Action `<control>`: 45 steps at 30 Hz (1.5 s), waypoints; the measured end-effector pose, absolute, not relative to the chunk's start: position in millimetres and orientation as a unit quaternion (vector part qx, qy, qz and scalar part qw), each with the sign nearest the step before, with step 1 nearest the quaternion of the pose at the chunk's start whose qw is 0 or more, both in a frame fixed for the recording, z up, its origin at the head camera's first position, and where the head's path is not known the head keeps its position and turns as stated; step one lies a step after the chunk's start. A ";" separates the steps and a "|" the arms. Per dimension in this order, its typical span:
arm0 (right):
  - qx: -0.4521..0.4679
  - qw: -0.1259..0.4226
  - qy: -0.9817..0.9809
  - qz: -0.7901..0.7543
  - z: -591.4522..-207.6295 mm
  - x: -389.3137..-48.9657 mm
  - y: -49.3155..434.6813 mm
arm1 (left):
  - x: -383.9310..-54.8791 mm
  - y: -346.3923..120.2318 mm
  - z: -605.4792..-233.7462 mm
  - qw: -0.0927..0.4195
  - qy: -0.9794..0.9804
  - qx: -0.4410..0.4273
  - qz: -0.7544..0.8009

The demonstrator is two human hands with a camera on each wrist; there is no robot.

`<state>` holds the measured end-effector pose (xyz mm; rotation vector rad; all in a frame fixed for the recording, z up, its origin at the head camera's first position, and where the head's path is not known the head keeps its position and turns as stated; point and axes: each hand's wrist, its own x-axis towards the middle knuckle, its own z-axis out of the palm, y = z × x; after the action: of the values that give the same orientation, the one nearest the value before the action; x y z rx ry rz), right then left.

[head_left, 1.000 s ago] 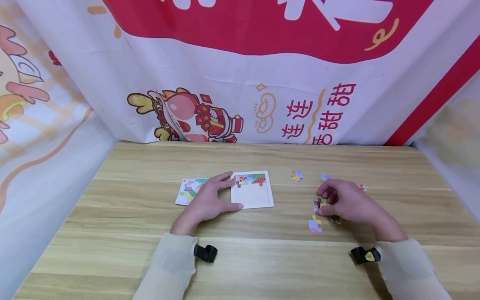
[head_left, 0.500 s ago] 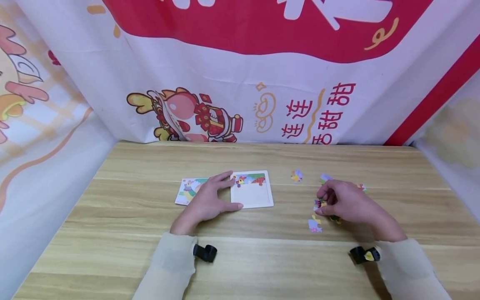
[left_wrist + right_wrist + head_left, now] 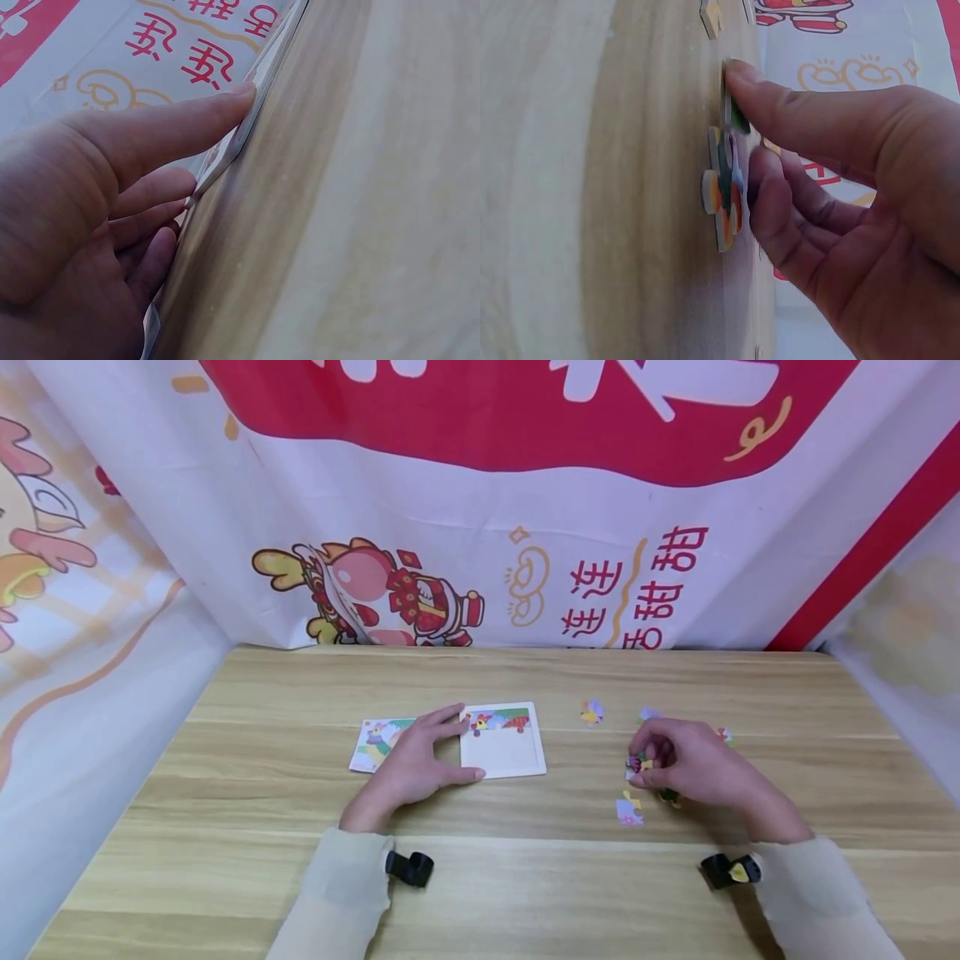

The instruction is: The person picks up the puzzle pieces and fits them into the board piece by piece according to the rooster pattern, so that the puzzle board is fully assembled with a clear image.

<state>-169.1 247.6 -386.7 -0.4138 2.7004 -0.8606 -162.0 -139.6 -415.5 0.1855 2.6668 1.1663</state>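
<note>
My left hand (image 3: 417, 758) lies along the left side of a white puzzle frame (image 3: 508, 755), thumb at the near edge and fingers at the far left corner. Colourful pieces line the frame's top; the rest shows white. In the left wrist view the extended thumb presses the frame's rim (image 3: 244, 127). To the right, my right hand (image 3: 696, 765) has thumb and index finger at the edges of a puzzle piece (image 3: 635, 766) with pink and green print, pinching it at table level. The right wrist view shows its green part (image 3: 739, 116) by the thumb; other pieces (image 3: 721, 196) lie just beside.
A picture card (image 3: 372, 745) lies partly under the left hand. Loose puzzle pieces lie around the right hand: one at the back (image 3: 592, 712), a lilac piece (image 3: 628, 811) in front, a dark green piece (image 3: 670, 796) under the palm. A printed curtain (image 3: 450, 502) hangs behind the table.
The right thumb and fingers shift slightly around the pink and green puzzle piece, which turns a little. The left hand and the frame stay in place.
</note>
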 end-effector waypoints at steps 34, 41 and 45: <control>-0.039 0.135 0.839 -0.526 -384.3 -182.9 121.5 | -161.5 -141.7 -416.7 0.107 0.908 0.065 0.400; -0.030 0.141 0.829 -0.540 -392.8 -187.6 93.5 | -160.9 -142.3 -415.9 0.106 0.908 0.066 0.400; -0.005 0.160 0.811 -0.562 -397.6 -190.2 80.1 | -160.9 -141.7 -416.2 0.108 0.907 0.066 0.403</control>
<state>-190.2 80.1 -397.6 -0.0129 2.3178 -1.6056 -160.9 -141.7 -416.2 0.1942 2.6681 1.1850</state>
